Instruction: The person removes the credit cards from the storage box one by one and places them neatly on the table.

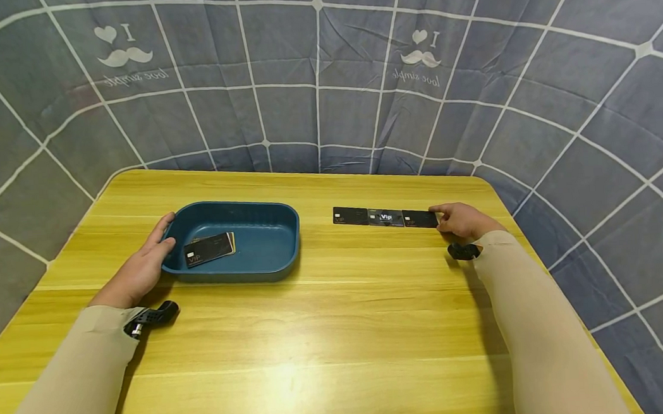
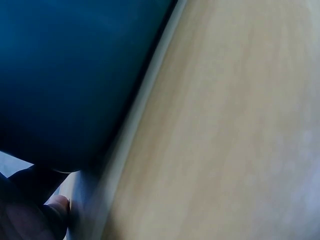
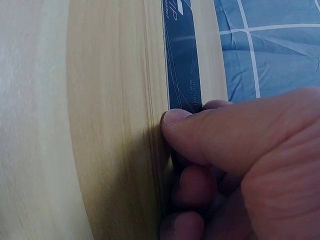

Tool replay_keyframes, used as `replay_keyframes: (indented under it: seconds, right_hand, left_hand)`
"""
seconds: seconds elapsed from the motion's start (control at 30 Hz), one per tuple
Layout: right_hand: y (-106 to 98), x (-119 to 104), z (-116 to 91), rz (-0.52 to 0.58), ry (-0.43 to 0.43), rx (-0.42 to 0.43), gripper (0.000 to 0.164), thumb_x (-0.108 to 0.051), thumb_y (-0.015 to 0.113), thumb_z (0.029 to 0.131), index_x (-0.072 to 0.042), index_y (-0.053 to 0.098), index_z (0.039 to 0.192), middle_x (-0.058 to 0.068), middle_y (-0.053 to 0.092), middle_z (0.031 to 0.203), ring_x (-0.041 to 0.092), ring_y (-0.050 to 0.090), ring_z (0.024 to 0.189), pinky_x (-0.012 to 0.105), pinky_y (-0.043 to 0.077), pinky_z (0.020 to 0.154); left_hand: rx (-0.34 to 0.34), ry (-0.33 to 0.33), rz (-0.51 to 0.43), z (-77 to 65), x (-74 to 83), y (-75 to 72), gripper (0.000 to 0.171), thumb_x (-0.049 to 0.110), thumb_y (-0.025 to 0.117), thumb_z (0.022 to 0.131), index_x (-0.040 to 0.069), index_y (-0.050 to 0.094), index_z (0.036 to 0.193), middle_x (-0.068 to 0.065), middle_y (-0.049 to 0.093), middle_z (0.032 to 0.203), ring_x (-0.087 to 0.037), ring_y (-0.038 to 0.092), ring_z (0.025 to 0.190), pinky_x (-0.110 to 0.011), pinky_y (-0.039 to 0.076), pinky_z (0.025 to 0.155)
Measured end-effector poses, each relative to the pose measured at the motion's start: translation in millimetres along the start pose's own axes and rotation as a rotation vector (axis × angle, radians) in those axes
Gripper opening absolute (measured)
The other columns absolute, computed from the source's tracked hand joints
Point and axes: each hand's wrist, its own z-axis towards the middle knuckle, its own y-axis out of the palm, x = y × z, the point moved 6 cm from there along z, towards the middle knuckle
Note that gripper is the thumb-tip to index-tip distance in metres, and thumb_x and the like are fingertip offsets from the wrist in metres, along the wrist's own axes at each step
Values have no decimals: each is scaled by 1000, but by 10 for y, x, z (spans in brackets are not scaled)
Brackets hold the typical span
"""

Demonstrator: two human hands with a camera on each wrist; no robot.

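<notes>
Seemingly for a straight card row (image 1: 385, 217), the right hand (image 1: 461, 220) pinches the rightmost black rectangular VIP card (image 1: 419, 219) on the yellow wooden table (image 1: 361, 319); the left hand (image 1: 140, 270), fingers extended, steadies the blue rounded-rectangular tray (image 1: 244, 276).

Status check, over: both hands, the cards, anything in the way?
Left hand touches blue tray, left end. Right hand pinches right-end card of three in line. More cards in tray. No obstacle seen beside the line.

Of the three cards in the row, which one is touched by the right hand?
The rightmost card. The right hand touches its outer end; the middle card and leftmost card lie clear of it.
</notes>
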Motion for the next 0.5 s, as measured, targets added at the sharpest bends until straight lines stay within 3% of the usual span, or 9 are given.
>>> replay_keyframes:
  seconds: [0.5]
  right_hand:
    - [-55, 15, 45, 5, -13, -4, 65, -4, 50, 104, -3, 29, 166, 4, 57, 71, 13, 45, 52, 30, 45, 56]
  left_hand:
    - [0, -13, -11, 12, 13, 10, 62, 48, 17, 115, 38, -16, 167, -5, -23, 175, -50, -16, 160, -81, -5, 120]
